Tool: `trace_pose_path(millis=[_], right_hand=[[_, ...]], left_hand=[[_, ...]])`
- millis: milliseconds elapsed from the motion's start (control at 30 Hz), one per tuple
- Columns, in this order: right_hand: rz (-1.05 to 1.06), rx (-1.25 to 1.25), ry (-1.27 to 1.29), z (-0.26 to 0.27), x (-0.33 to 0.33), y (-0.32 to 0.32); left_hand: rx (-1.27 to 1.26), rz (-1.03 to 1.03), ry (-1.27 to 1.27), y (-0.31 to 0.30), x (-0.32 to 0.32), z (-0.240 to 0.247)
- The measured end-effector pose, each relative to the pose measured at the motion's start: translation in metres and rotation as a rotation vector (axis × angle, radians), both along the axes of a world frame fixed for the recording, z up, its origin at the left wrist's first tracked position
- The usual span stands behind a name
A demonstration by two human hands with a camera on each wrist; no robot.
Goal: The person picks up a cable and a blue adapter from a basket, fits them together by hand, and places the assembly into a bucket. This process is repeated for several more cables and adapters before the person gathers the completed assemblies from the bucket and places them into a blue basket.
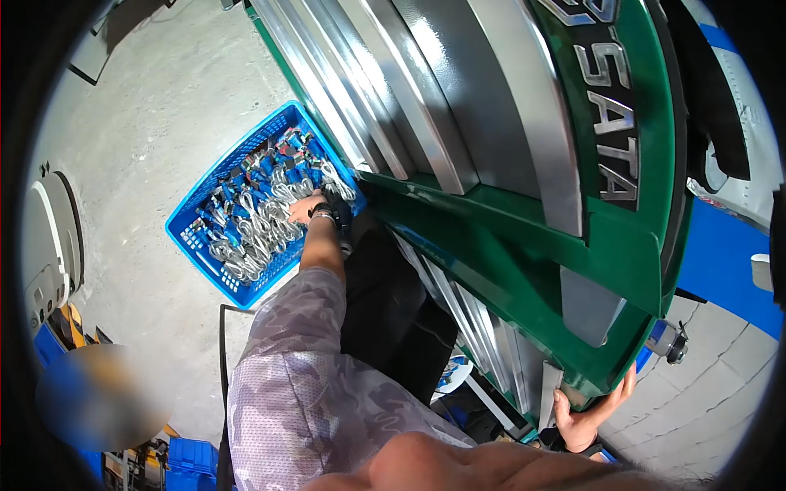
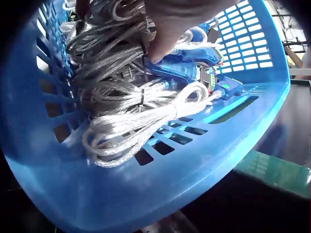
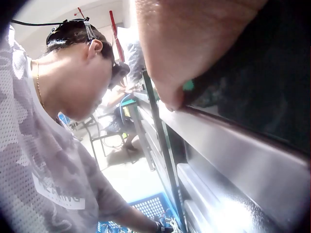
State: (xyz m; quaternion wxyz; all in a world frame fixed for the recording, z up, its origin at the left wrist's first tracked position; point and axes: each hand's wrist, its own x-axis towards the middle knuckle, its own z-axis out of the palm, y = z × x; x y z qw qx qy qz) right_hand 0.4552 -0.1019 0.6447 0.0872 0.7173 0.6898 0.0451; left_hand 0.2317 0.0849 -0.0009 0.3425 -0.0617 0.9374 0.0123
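My left hand (image 1: pixel 304 209) reaches into a blue plastic basket (image 1: pixel 190 186) of coiled cables with blue connectors. In the left wrist view, the thumb and a finger of my left hand (image 2: pixel 182 19) straddle a grey cable bundle (image 2: pixel 104 51); the other fingertips are hidden. Nearer the basket rim (image 2: pixel 121 206) lies a pale looped cable (image 2: pixel 136 128). My right hand (image 1: pixel 588 424) grips the corner of a green cabinet (image 1: pixel 508 237), thumb on one side and fingers on the other. The right wrist view shows my right hand (image 3: pixel 182 53) on a metal edge (image 3: pixel 233 141).
The basket stands on a pale concrete floor (image 1: pixel 139 155) against the cabinet's metal drawers (image 1: pixel 417 98). A white rounded appliance (image 1: pixel 49 245) is at the far left, with blue bins (image 1: pixel 192 462) below. In the right wrist view, a metal-framed chair (image 3: pixel 104 138) stands behind.
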Motion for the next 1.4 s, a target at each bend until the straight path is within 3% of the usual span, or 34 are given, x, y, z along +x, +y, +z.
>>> trace_pose_path(millis=[67,267,300,333,400,433,467,533,600,667,733,767,800,867,933,1000,1067,1100,1167,1267,1333,1400], right_hand=[[0.005,0.007,0.006,0.0,0.0,0.002],[0.067,0.024,0.074,-0.001,-0.002,0.013],[0.068,0.04,0.106,-0.001,-0.005,0.017],[0.071,0.052,0.114,-0.001,-0.006,0.018],[0.077,0.05,0.122,0.0,-0.009,0.02],[0.083,0.065,0.144,0.0,-0.011,0.021],[0.086,0.084,0.16,-0.001,-0.01,0.02],[0.11,0.115,0.171,0.0,-0.012,0.022],[0.114,0.142,0.177,0.001,-0.015,0.021],[0.129,0.16,0.178,0.003,-0.015,0.02],[0.134,0.174,0.166,0.007,-0.018,0.018],[0.143,0.177,0.18,0.009,-0.018,0.015],[0.145,0.188,0.185,0.011,-0.017,0.013],[0.173,0.202,0.238,0.016,-0.014,0.008],[0.209,0.244,0.242,0.012,-0.006,0.001],[0.236,0.296,0.266,0.006,0.002,-0.006],[0.282,0.337,0.289,0.002,0.008,-0.012],[0.292,0.356,0.295,-0.001,0.01,-0.015],[0.31,0.392,0.297,-0.003,0.014,-0.021],[0.301,0.47,0.311,-0.008,0.019,-0.035],[0.27,0.476,0.29,0.003,0.026,-0.054],[0.242,0.512,0.243,0.01,0.039,-0.076]], left_hand=[[0.037,0.03,-0.08,-0.009,-0.012,0.012],[0.211,-0.477,-0.259,-0.043,-0.077,-0.004],[0.181,-0.526,-0.249,-0.052,-0.09,-0.047],[0.22,-0.546,-0.237,-0.054,-0.1,-0.038],[0.437,-0.802,-0.372,-0.072,-0.14,-0.097],[0.531,-0.767,-0.415,-0.06,-0.141,-0.002],[0.588,-0.179,-0.597,-0.062,-0.154,-0.042],[0.665,-0.093,-0.775,-0.056,-0.165,0.068],[0.647,-0.179,-0.822,-0.064,-0.186,0.087],[0.832,-0.181,-0.904,-0.074,-0.187,0.159],[0.818,-0.315,-0.87,-0.085,-0.194,0.215],[0.838,-0.345,-0.91,-0.093,-0.206,0.204],[0.957,-0.438,-0.806,-0.101,-0.2,0.224],[1.215,-0.45,-0.854,-0.109,-0.194,0.282],[1.202,-0.573,-0.85,-0.107,-0.208,0.299],[1.303,-0.804,-0.668,-0.11,-0.19,0.388],[1.497,-0.961,-0.725,-0.105,-0.176,0.444],[1.534,-1.0,-0.734,-0.101,-0.165,0.476],[1.565,-1.415,-0.669,-0.095,-0.134,0.547],[1.78,-1.509,-0.672,-0.099,-0.066,0.629],[1.728,-1.672,-0.71,-0.088,-0.023,0.662],[1.701,-1.814,-0.574,-0.096,0.027,0.697]])
